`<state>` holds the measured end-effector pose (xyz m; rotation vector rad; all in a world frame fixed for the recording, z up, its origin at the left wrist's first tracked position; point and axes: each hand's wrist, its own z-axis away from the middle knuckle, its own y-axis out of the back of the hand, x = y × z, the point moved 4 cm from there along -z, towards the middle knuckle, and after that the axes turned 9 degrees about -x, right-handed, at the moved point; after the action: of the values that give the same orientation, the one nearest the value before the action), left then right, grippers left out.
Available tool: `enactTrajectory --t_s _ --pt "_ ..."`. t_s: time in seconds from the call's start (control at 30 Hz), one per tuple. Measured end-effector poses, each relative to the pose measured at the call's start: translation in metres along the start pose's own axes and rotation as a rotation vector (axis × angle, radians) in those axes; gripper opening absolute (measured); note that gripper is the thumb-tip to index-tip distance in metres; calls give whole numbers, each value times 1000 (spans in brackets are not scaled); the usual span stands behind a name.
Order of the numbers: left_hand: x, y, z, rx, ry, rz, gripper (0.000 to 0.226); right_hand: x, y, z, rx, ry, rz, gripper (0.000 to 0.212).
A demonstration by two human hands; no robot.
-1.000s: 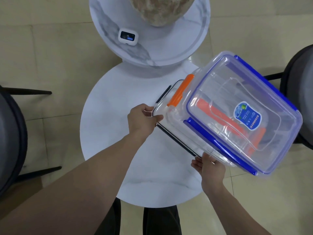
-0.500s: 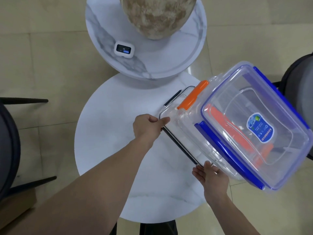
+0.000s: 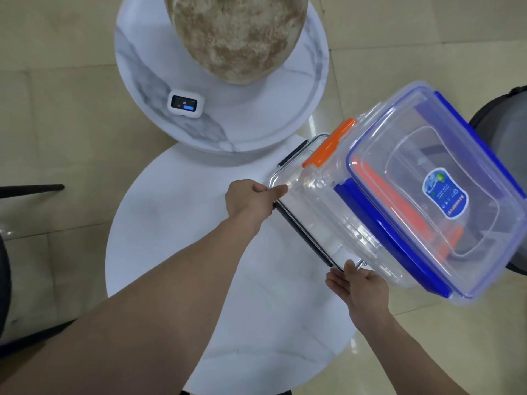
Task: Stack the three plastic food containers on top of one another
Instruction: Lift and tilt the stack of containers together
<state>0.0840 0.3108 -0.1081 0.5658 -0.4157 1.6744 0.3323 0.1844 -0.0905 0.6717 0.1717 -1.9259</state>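
My left hand point(image 3: 251, 199) is curled tight on the near corner of the black-clipped container point(image 3: 310, 212), lowest of the stack on the white table point(image 3: 176, 223). My right hand point(image 3: 360, 283), fingers spread, cups its other corner. The blue-clipped container point(image 3: 436, 192) on top blurs the orange-clipped one point(image 3: 330, 145) beneath; a chair point(image 3: 504, 132) is cut off.

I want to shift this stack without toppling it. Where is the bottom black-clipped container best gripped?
Judging by its pose, grip the bottom container at its near corners, low on the rim, coming from the table side as the left hand and right hand do; the taller blue-clipped container leans away.
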Motion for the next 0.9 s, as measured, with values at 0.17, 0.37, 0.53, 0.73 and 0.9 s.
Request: enactTrajectory --t_s 0.17,0.37,0.53,0.73,0.9 --pt "15 -7 -10 3 -13 -24 37 -14 -7 -7 -6 -13 -13 11" --pt "35 -13 -24 19 -30 -39 40 -34 -18 -16 -19 9 -14 17" --pt "41 -17 -30 9 -21 -37 39 -41 -20 -21 -24 7 8 15" --pt "45 -21 -34 -12 -12 1 38 -44 -21 -21 -27 -1 17 9" --pt "44 -22 -35 -28 0 8 37 -46 -21 -21 -23 7 24 8"
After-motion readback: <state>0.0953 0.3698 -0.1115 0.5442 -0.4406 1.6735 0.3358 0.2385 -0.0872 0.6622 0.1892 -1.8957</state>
